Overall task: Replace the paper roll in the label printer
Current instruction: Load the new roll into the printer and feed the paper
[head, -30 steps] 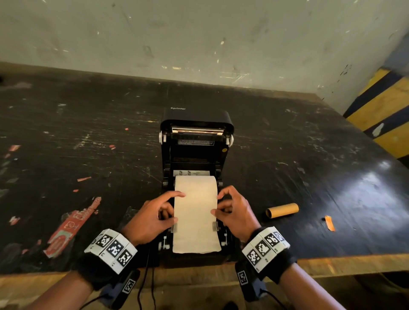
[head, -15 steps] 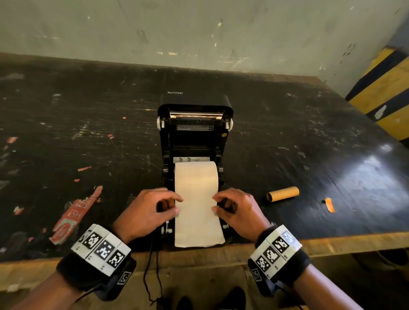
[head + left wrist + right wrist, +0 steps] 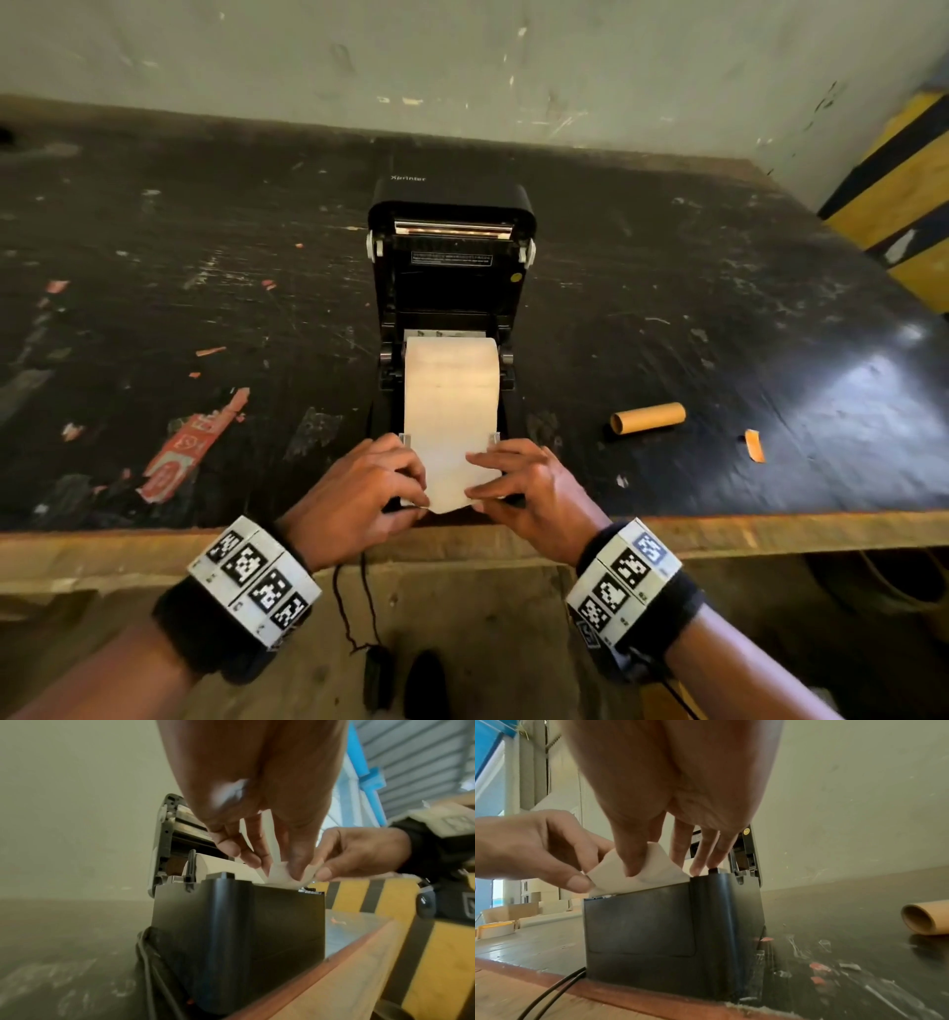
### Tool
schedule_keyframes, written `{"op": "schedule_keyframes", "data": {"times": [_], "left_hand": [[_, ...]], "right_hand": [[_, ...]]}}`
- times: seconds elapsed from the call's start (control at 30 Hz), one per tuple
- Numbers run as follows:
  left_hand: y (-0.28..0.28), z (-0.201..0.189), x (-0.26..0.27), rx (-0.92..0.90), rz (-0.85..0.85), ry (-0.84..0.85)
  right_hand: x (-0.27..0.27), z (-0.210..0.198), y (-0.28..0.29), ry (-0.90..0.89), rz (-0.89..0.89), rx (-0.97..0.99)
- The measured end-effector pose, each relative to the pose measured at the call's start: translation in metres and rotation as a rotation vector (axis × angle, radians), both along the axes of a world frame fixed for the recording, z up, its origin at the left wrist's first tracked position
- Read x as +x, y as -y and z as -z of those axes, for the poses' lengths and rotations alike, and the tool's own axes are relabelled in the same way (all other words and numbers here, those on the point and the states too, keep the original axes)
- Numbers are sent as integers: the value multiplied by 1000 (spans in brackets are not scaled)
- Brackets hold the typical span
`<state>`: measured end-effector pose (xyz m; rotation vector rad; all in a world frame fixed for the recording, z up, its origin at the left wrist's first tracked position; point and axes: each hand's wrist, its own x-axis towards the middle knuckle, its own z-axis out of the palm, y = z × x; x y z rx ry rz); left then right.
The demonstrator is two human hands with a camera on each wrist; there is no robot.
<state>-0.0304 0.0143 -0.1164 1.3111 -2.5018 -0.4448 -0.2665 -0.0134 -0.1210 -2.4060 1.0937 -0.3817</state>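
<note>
On the scarred black worktop (image 3: 154,246) our label printer (image 3: 452,205) stands at the near edge with its lid up, the new paper roll (image 3: 452,360) seated in the bay and its loose end drawn forward over the front. Our left hand (image 3: 354,493) and right hand (image 3: 534,488) each pinch a side of that end — we judge this the feeding step. Next we must lay it flat, square between the guides, and shut the lid; the spent core (image 3: 648,417) lies well apart.

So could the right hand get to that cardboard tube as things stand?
Probably yes. The cardboard tube lies in the open on the table, right of the printer; but the right hand pinches the paper and must let go.
</note>
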Motion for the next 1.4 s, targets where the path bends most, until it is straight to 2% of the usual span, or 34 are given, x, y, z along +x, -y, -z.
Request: {"op": "schedule_keyframes", "data": {"times": [0.33,0.7,0.83,1.03,1.13,1.4], "left_hand": [[-51,-6,-17,-60,-117,-46],[-92,-1,-34,-61,-235,-29],[-95,-4,-36,5,-258,-17],[-79,-27,-27,29,-306,-92],[-57,-49,-14,7,-310,-151],[38,-114,24,-203,-434,-341]], "right_hand": [[-11,7,-43,107,27,-68],[-22,11,-78,94,-2,-42],[-25,5,-76,74,-21,-15],[-28,-13,-48,188,41,-67],[-27,-31,-20,178,70,-137],[-9,-109,84,274,211,-368]]}}
